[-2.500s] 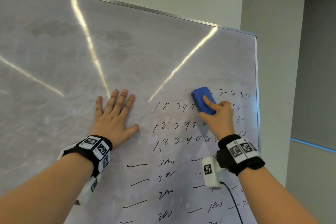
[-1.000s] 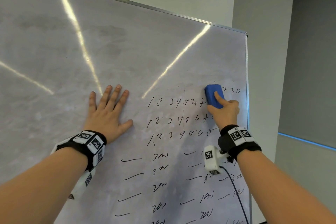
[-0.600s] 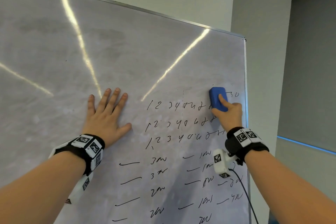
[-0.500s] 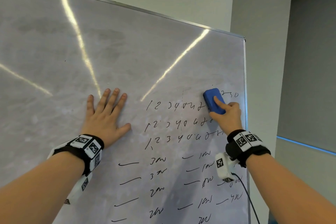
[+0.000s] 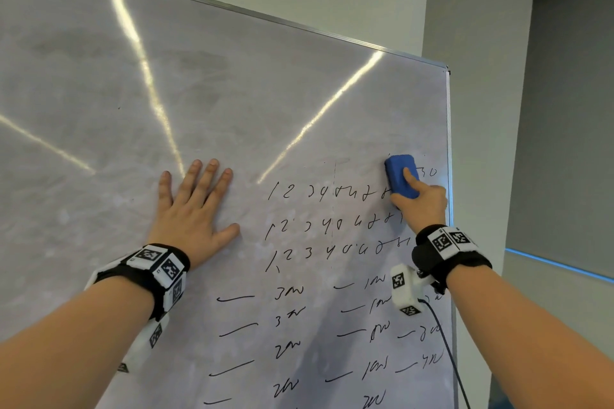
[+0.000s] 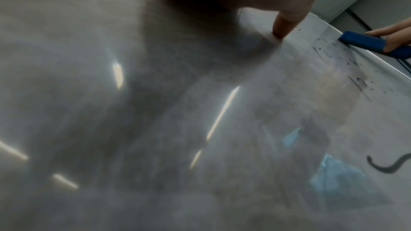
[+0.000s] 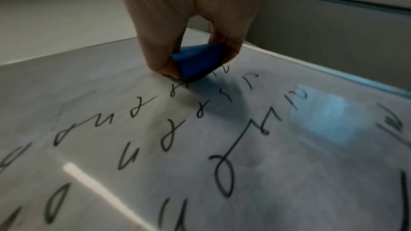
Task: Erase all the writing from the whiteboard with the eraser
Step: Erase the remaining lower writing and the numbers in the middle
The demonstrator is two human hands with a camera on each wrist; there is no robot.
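Your right hand [image 5: 420,206] pinches the blue eraser [image 5: 400,176] flat against the whiteboard [image 5: 265,93] at centre right of the frame, forefinger on top to press it onto the top row of writing [image 5: 319,192]; your left hand [image 5: 192,209] lies spread, fingers straight, centre left, probably bracing the board.

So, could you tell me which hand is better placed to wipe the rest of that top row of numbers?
The right hand: it already grips the blue eraser against that row. The left hand lies flat on bare whiteboard, holding nothing.
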